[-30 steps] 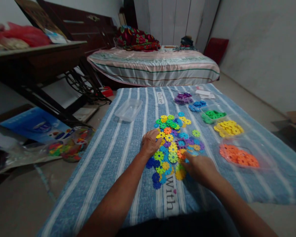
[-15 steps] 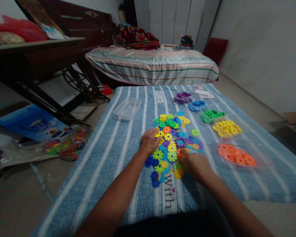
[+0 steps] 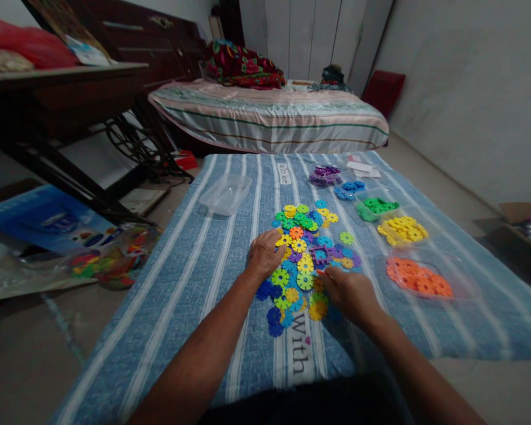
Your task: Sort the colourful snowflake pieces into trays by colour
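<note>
Orange disc, frame centre: flat moments ago, now edge-on, apparently pinched free of mixed pile by right hand. Left hand apart, pile's left edge; grip unclear.

Disc pile on cloth

The multicoloured notched round discs look like smooth plastic. The blue-and-white striped tablecloth is matt, woven cloth; the leftmost clear rectangular tub, shiny plastic.

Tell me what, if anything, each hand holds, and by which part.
The right hand seems to pinch an orange disc by its edge. The left hand is at the disc pile; any hold there is hidden.
</note>
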